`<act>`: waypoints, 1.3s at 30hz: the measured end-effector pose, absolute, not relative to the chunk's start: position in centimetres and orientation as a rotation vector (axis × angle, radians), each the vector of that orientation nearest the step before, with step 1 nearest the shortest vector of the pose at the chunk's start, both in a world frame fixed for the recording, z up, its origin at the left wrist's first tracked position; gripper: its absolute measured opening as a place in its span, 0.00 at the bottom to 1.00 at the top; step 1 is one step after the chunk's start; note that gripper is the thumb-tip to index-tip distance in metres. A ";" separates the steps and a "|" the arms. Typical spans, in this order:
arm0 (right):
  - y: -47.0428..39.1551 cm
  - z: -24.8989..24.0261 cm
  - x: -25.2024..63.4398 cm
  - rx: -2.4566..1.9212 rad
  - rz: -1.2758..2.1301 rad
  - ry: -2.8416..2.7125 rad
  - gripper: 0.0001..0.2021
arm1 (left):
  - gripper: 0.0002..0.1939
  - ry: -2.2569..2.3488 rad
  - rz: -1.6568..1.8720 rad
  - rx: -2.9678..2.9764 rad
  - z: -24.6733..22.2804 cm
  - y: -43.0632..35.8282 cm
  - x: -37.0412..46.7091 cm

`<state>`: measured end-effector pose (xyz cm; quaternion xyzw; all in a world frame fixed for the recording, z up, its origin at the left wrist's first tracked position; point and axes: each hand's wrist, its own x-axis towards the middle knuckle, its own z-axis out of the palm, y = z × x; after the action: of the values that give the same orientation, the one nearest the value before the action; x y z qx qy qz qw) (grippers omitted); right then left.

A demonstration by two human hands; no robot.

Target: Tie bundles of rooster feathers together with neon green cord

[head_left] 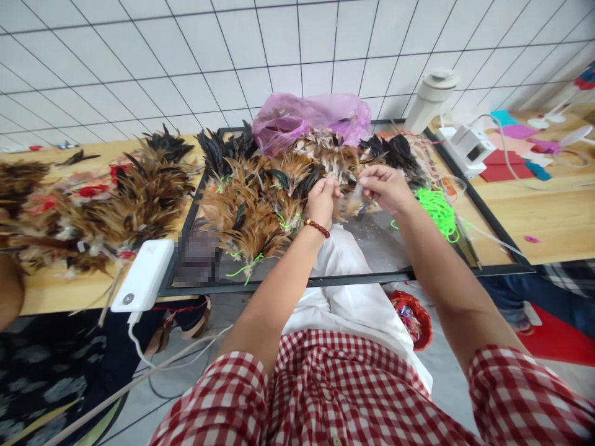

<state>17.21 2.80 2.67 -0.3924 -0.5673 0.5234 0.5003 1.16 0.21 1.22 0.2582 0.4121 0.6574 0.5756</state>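
Observation:
My left hand [322, 201], with a beaded bracelet [317, 228] at the wrist, is closed in a pinch over the feathers. What its fingertips hold is too small to make out. To its right, my right hand [385, 187] pinches a pale, fluffy feather [356, 197], slightly blurred. Brown feather bunches [251, 232], some tied with green string, lie left of my hands. Behind them, loose brown and white feathers [332, 155] spill from a pink plastic bag [274, 127]. Bright green string [437, 210] is heaped right of my right forearm.
A black-framed tray [279, 282] borders the work area. A white power bank [143, 275] with a cable sits at its left edge. More feathers [149, 192] cover the left table. A white bottle [428, 102] and power strip [465, 152] stand right. An orange basket [425, 322] is below.

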 end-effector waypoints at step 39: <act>1.6 1.6 15.6 -0.849 1.062 -1.542 0.26 | 0.19 0.751 1.169 0.910 1.2 -1.3 1.6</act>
<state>15.61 1.56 1.57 -0.3538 -0.6423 0.4422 0.5165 1.59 -1.29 1.20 0.4046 0.3338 0.5197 0.6743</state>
